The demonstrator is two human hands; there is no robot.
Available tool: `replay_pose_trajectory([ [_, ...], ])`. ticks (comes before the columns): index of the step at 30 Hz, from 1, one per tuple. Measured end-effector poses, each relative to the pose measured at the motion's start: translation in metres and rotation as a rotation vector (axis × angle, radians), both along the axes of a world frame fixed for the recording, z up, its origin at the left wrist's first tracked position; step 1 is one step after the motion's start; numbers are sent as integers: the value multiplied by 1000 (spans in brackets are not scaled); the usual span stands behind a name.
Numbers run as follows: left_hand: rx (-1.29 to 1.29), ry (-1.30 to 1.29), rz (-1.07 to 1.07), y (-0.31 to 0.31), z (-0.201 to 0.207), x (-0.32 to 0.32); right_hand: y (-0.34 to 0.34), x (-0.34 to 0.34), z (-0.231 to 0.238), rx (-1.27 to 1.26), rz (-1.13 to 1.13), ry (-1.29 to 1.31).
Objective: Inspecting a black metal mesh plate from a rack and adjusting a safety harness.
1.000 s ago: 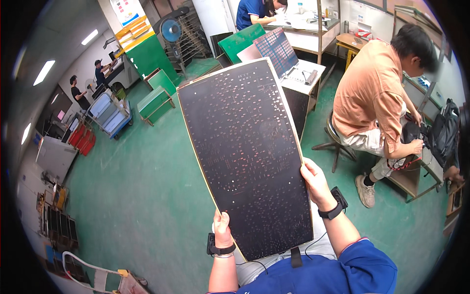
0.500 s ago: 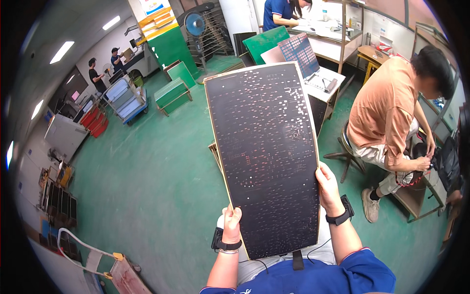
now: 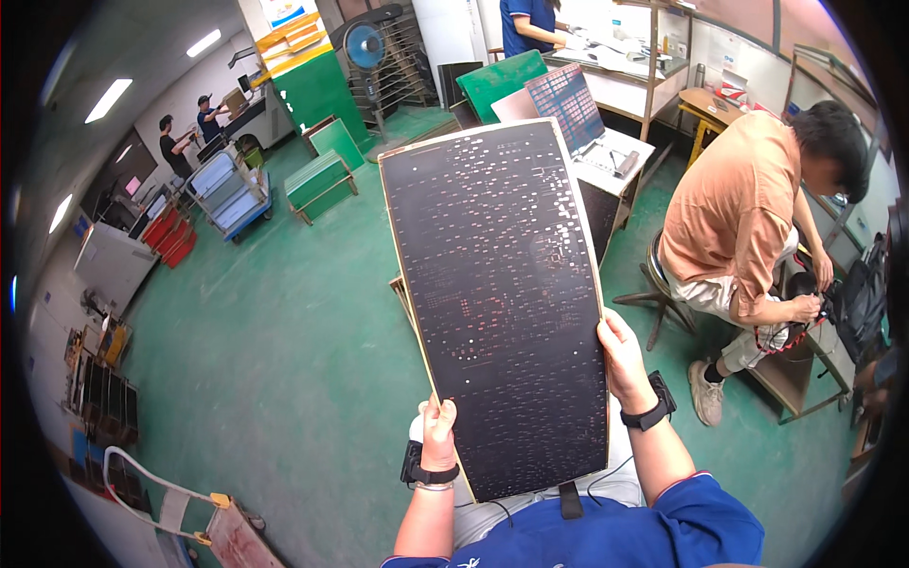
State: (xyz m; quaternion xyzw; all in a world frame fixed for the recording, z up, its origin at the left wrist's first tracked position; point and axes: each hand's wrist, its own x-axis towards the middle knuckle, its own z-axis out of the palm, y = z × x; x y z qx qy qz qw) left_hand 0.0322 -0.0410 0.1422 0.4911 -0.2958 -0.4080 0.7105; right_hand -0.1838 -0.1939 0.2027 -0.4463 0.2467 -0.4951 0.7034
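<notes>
The large dark perforated panel (image 3: 502,303) is pinched only at its 6 o'clock corners by the left hand (image 3: 437,434) and right hand (image 3: 623,360), both grips closed on its edges, so the unsupported 12 o'clock end could flex or slip.

A seated person in an orange shirt (image 3: 739,218) bends forward (on a stool). A blue round fan (image 3: 359,44) stands beyond the green painted floor (image 3: 275,331).

Wearer is sporting a blue short-sleeved shirt (image 3: 606,535) with a thin red-and-white trim edging the right sleeve. Both hands are showing bare. A black wristband (image 3: 428,470) is circling the left wrist; a black watch-like band (image 3: 651,409) is circling the right wrist.
</notes>
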Motion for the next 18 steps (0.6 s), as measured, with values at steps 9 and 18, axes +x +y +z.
replay_pose_trajectory([
  [9, -154, 144, -45, -12, 32, 3, -4, 3, -7, -23, 9, 15],
  [18, -309, 111, 159, -42, 72, 29, -6, 19, 7, -90, 37, 23],
])
